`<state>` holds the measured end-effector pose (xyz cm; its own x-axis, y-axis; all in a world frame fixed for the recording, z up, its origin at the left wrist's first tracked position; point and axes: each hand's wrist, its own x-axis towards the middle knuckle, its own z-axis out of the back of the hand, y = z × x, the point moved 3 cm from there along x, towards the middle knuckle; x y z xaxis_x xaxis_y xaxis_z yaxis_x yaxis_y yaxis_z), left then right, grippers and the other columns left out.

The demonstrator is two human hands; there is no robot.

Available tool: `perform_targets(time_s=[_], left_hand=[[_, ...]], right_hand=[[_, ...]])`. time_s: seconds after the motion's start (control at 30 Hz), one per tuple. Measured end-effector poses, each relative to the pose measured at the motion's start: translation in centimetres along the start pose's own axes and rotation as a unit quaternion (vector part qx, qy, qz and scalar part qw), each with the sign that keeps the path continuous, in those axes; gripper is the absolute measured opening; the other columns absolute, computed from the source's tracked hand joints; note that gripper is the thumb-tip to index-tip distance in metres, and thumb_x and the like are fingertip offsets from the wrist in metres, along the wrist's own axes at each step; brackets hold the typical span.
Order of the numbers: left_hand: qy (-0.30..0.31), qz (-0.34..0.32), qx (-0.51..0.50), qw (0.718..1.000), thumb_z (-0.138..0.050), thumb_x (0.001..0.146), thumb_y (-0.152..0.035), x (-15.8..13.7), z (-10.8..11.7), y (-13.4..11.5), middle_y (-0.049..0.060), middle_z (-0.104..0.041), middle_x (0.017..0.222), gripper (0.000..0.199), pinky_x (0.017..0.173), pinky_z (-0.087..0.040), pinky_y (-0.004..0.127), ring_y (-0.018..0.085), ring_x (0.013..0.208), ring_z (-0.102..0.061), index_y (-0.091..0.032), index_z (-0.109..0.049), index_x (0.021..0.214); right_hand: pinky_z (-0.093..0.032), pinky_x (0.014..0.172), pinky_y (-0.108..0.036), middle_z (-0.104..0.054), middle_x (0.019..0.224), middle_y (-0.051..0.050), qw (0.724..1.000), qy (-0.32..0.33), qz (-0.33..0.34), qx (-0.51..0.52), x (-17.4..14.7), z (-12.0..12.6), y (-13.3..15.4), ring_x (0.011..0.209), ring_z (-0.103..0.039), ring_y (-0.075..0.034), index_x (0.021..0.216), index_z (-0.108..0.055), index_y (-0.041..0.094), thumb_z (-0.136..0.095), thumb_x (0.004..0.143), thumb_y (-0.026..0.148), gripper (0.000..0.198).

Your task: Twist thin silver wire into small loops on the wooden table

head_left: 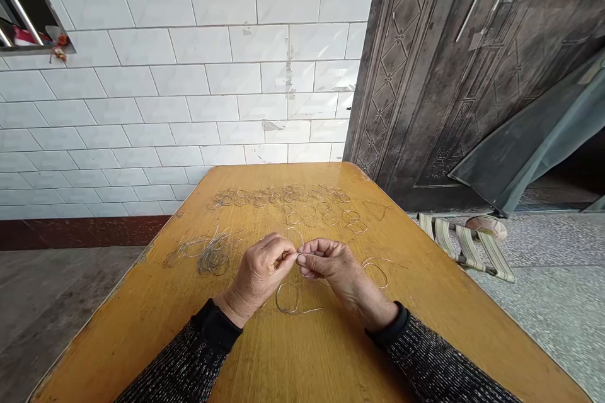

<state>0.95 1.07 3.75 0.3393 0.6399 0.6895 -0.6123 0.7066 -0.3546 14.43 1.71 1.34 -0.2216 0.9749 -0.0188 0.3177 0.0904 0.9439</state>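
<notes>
Over the middle of the wooden table (416,327), my left hand (262,271) and my right hand (335,271) meet fingertip to fingertip. Both are closed in a pinch on a thin wire (293,230), whose loop rises above the fingertips. Just below the hands lies a loose wire loop (287,299) with a straight tail. Another wire loop (377,272) rests to the right of my right hand. A tangled bundle of wire (212,255) sits left of my left hand. The ends of the held wire are mostly hidden by my fingers.
Rows of twisted wire rings (278,195) lie along the far part of the table. Behind it stands a white tiled wall (203,75). A dark carved door (425,75) is at the right, with a striped folding stool (466,242) on the floor beside the table.
</notes>
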Motion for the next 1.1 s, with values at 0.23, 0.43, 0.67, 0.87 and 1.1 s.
perform_targets(time_s=[0.23, 0.43, 0.67, 0.87, 1.1], left_hand=[[-0.01, -0.009, -0.003, 1.0, -0.049, 0.077, -0.015, -0.1, -0.1, -0.1, 0.001, -0.055, 0.064, 0.013, 0.055, -0.039, 0.021, 0.011, 0.057, -0.049, -0.019, -0.054, 0.066], [-0.015, -0.016, -0.017, 1.0, -0.049, 0.078, -0.014, 0.0, 0.3, -0.7, 0.002, -0.058, 0.065, 0.012, 0.057, -0.042, 0.021, 0.011, 0.059, -0.053, -0.019, -0.053, 0.067], [-0.022, -0.044, -0.033, 0.998, -0.047, 0.08, -0.012, -0.1, 0.1, -0.8, 0.001, -0.06, 0.069, 0.012, 0.061, -0.045, 0.021, 0.011, 0.065, -0.056, -0.018, -0.056, 0.076], [-0.08, 0.007, -0.086, 0.993, -0.045, 0.081, -0.014, -0.3, 0.4, -0.6, 0.009, -0.055, 0.106, 0.024, 0.074, -0.047, 0.028, 0.012, 0.079, -0.057, -0.02, -0.052, 0.104], [0.005, 0.292, -0.34, 0.894, -0.052, 0.076, -0.033, -0.7, -1.9, 1.7, 0.001, -0.056, 0.072, 0.02, 0.056, -0.045, 0.023, 0.011, 0.061, -0.053, -0.015, -0.054, 0.083]], right_hand=[[-0.044, 0.053, -0.022, -0.06, 0.057, 0.003, 0.999, -0.001, -0.019, 0.036, 0.1, 0.1, -0.3, 0.05, -0.054, -0.008, 0.075, -0.065, 0.016, -0.081, 0.044, 0.026, 0.036], [-0.044, 0.051, -0.02, -0.061, 0.058, 0.002, 0.999, 0.012, 0.002, 0.044, 0.1, 0.1, -0.2, 0.049, -0.054, -0.007, 0.067, -0.065, 0.015, -0.08, 0.047, 0.024, 0.027], [-0.043, 0.05, -0.018, -0.059, 0.054, 0.003, 0.999, 0.017, 0.019, 0.043, 0.3, 0.2, 0.0, 0.047, -0.053, -0.006, 0.062, -0.062, 0.014, -0.08, 0.048, 0.025, 0.025], [-0.04, 0.049, -0.018, -0.057, 0.052, 0.005, 0.999, 0.009, 0.011, 0.044, 0.7, 0.7, -0.1, 0.046, -0.052, -0.005, 0.063, -0.06, 0.015, -0.079, 0.048, 0.029, 0.028], [-0.037, 0.046, -0.018, -0.057, 0.054, 0.003, 1.0, 0.01, -0.015, -0.004, 0.6, 0.6, -0.4, 0.05, -0.052, -0.007, 0.07, -0.059, 0.014, -0.078, 0.05, 0.033, 0.033]])
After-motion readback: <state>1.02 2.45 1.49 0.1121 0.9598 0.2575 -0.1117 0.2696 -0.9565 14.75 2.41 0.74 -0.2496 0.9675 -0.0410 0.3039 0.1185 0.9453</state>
